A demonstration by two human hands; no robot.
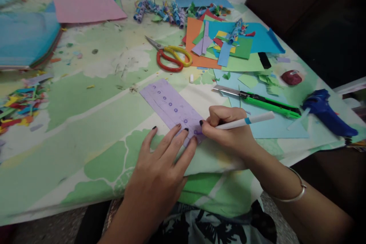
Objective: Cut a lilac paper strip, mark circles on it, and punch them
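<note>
A strip of purple paper lies slantwise on the table, with a row of small drawn circles along it. My left hand rests flat with spread fingers, the fingertips pressing on the lower end of the strip. In my right hand is a white felt-tip pen with a blue band, gripped between thumb and fingers. Its purple tip meets the paper near the last circle at the lower right end.
Scissors lie beyond the strip. A green utility knife with its blade out and a blue glue gun are at right. Coloured paper sheets, curled paper pieces and paper scraps surround the work. A blue folder lies left.
</note>
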